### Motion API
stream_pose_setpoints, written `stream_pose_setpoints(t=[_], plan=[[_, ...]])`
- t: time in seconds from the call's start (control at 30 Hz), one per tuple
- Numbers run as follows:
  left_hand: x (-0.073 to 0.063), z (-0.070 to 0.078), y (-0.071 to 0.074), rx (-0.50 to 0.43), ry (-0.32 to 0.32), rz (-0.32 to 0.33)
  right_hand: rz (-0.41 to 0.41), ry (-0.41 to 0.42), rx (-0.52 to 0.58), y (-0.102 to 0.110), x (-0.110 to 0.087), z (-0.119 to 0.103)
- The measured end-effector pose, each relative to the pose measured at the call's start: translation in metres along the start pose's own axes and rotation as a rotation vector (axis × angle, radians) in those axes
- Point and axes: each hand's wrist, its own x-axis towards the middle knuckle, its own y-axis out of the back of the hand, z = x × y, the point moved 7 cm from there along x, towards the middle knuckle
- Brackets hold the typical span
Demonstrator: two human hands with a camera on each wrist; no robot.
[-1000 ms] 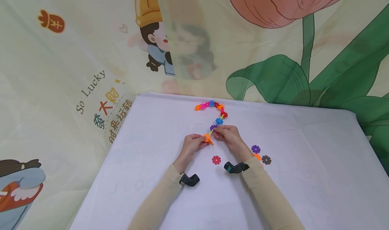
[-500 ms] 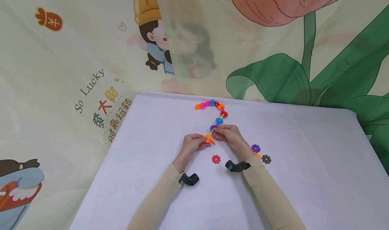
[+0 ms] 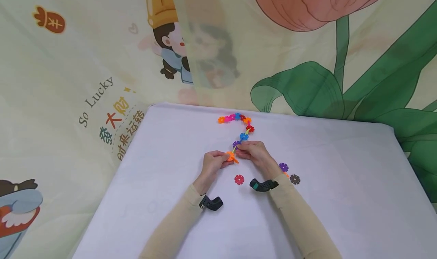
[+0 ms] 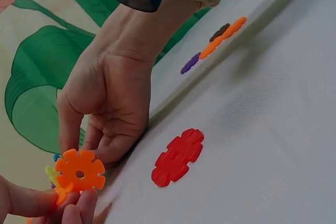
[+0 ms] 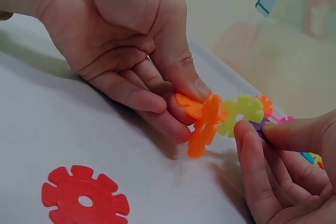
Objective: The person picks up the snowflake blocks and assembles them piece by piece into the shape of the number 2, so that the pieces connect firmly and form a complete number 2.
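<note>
My left hand pinches an orange notched plastic disc at the near end of a chain of linked flower-shaped discs. In the right wrist view a second orange disc stands crosswise in the held one. A yellow-green disc joins these to a purple disc, which my right hand pinches between thumb and finger. Beyond the right hand the chain curves away in blue, red, orange and pink. A loose red disc lies flat between my forearms.
Beside my right forearm lie a purple disc, a dark brown disc and orange discs, partly covered by the sleeve in the head view. A white cloth covers the table. A printed curtain hangs behind it.
The head view has shifted slightly. The orange discs have turned a little in my left hand. Both hands keep the same holds, and the rest of the chain lies as before.
</note>
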Motion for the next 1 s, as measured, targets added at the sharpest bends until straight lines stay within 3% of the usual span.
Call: stream_pose_setpoints(t=[0.37, 0.63, 0.83, 0.93, 1.0], plan=[[-0.0006, -0.0054, 0.0020, -0.015, -0.026, 0.067, 0.049, -0.035, -0.050, -0.0025, 0.0009, 0.0021], [-0.0018, -0.0040, 0.0024, -0.020, -0.063, 0.089, 0.033, -0.057, -0.091, -0.0039, 0.0011, 0.0024], [0.0011, -0.0028, 0.0013, 0.025, -0.031, 0.018, 0.026, -0.042, -0.131, -0.0030, 0.0003, 0.0010], [0.0025, -0.0012, -0.0012, 0.058, -0.034, -0.038, 0.012, -0.020, -0.214, -0.0015, -0.0012, -0.0022], [0.0024, -0.0001, -0.0020, 0.087, -0.052, -0.065, 0.006, 0.014, -0.329, 0.0006, -0.0049, -0.0072]])
